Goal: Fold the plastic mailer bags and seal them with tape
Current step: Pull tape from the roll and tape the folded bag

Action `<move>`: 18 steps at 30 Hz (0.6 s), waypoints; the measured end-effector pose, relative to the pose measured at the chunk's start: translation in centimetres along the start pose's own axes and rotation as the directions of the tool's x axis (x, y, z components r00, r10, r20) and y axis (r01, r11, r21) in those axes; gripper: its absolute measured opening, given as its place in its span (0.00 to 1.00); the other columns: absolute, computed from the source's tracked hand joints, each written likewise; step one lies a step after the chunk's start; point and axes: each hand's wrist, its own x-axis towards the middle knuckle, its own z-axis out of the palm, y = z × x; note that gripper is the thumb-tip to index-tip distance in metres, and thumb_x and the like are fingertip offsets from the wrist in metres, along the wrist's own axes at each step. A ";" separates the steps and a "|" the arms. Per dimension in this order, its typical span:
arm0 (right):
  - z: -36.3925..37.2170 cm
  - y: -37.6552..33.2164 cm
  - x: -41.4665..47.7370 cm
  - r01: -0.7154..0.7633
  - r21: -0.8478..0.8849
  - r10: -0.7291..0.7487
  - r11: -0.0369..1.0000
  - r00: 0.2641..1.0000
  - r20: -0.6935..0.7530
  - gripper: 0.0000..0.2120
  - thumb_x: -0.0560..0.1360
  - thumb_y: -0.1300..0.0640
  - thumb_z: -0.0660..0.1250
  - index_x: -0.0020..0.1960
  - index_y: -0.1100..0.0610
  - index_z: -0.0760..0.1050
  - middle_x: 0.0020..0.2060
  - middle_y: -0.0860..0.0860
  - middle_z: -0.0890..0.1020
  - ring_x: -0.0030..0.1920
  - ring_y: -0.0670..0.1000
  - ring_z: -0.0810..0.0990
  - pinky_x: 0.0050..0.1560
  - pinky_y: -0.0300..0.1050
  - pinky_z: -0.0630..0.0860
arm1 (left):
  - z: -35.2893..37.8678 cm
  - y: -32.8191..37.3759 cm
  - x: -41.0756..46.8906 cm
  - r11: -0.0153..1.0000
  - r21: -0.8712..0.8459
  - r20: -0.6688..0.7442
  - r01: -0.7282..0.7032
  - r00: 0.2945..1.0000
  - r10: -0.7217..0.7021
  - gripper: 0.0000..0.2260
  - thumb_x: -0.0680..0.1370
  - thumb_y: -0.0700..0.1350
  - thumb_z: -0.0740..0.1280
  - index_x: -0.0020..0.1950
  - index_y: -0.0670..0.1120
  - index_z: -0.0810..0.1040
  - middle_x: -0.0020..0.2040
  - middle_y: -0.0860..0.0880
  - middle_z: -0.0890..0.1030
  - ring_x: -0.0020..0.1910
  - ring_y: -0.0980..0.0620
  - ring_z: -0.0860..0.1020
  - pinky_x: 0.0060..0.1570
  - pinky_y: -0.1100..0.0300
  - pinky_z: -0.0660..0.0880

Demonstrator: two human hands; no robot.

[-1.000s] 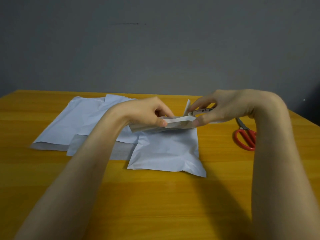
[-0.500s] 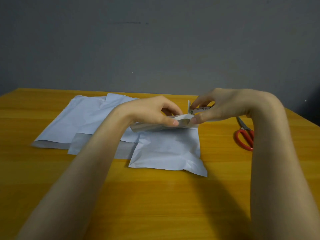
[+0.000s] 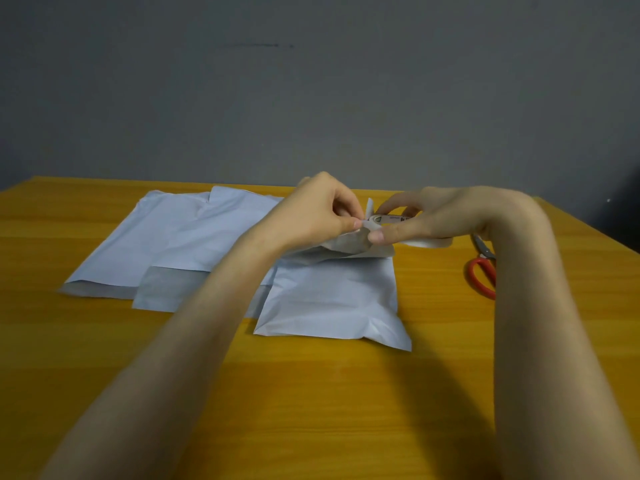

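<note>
The left hand (image 3: 311, 216) pinches the loose end of the tape with thumb and finger. The right hand (image 3: 426, 220) is curled around the tape roll (image 3: 388, 219), just above the folded top of the white mailer bag (image 3: 332, 299). That bag lies flat on the yellow worktop (image 3: 311, 393). More bags (image 3: 194, 233) lie to its left. Red scissors (image 3: 481, 271) lie to the right.
</note>
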 end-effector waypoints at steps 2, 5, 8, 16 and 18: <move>0.0 0.1 -0.2 0.006 0.003 -0.006 1.000 1.000 0.031 0.43 0.59 0.31 0.65 0.72 0.43 0.63 0.68 0.48 0.68 0.66 0.52 0.68 0.61 0.46 0.66 | -0.1 -0.1 0.0 1.000 0.023 0.013 0.008 1.000 -0.008 0.07 0.74 0.38 0.68 0.40 0.47 0.83 0.30 0.54 0.77 0.29 0.63 0.73 0.32 0.74 0.68; -0.1 0.3 -0.4 0.017 0.000 -0.017 1.000 0.999 0.042 0.38 0.66 0.36 0.68 0.72 0.46 0.63 0.68 0.49 0.69 0.65 0.52 0.69 0.63 0.46 0.68 | -0.2 -0.3 0.1 0.999 0.035 0.041 0.020 0.999 -0.021 0.08 0.75 0.37 0.67 0.43 0.48 0.83 0.33 0.52 0.79 0.33 0.60 0.73 0.35 0.71 0.69; -0.1 0.0 -0.7 -0.004 0.015 0.004 1.000 0.999 0.045 0.46 0.59 0.30 0.63 0.74 0.45 0.61 0.68 0.48 0.69 0.59 0.51 0.73 0.58 0.44 0.69 | -0.3 -0.5 0.2 0.999 0.024 0.039 0.025 0.999 -0.026 0.07 0.76 0.37 0.66 0.48 0.45 0.83 0.36 0.50 0.80 0.34 0.59 0.74 0.35 0.71 0.69; -0.3 0.4 -1.0 -0.030 0.071 0.033 0.997 0.999 -0.042 0.51 0.52 0.29 0.61 0.73 0.46 0.63 0.68 0.50 0.69 0.53 0.54 0.76 0.55 0.47 0.71 | -0.9 -0.5 0.0 0.998 0.056 0.135 -0.018 0.991 0.011 0.16 0.77 0.37 0.64 0.46 0.60 0.80 0.46 0.43 0.83 0.43 0.47 0.77 0.45 0.53 0.74; -0.4 0.4 -1.1 -0.037 0.078 0.042 0.996 0.997 -0.072 0.51 0.52 0.29 0.61 0.72 0.47 0.65 0.67 0.51 0.71 0.54 0.55 0.76 0.60 0.50 0.71 | -1.1 -0.3 -0.1 0.997 0.071 0.160 -0.021 0.987 0.009 0.17 0.77 0.38 0.64 0.45 0.63 0.79 0.47 0.43 0.83 0.45 0.44 0.77 0.46 0.51 0.75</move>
